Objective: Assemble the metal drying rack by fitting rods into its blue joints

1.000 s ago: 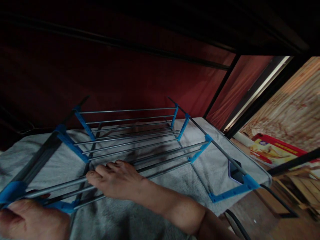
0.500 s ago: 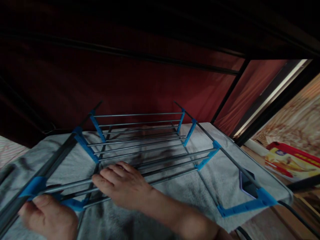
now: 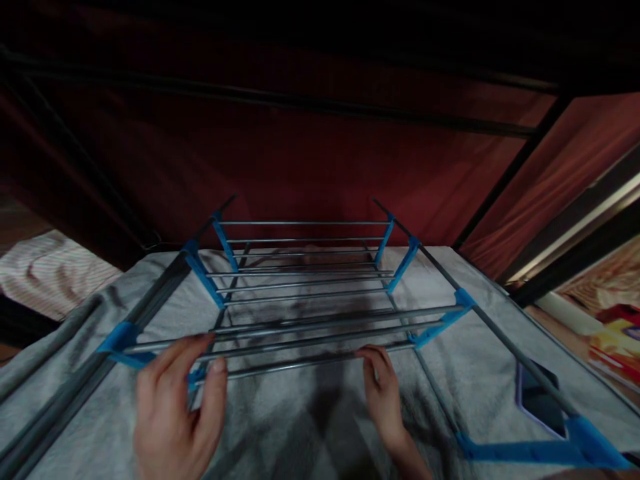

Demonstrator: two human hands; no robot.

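A rack of grey metal tubes [image 3: 305,361] and blue plastic brackets [image 3: 445,320] lies on a grey cloth [image 3: 280,427]; it looks like a shoe rack. My left hand [image 3: 173,413] is at the near tier's left end, beside a blue bracket [image 3: 123,343]. Its fingers reach over the tubes, with the thumb apart from them. Further right, my right hand [image 3: 384,393] has its curled fingertips at the lowest tube of that tier. Long side poles [image 3: 500,333] run through the brackets toward the back.
A phone [image 3: 540,397] lies on the cloth beneath the right side pole. Dark red fabric [image 3: 310,167] with black frame bars hangs behind the rack. A red and yellow box [image 3: 617,340] stands at the far right, and striped cloth [image 3: 55,273] lies at the left.
My right hand has left the left part of the near tier and moved right along the tubes. My left hand has moved from the left bracket onto the tubes. The view has turned left.
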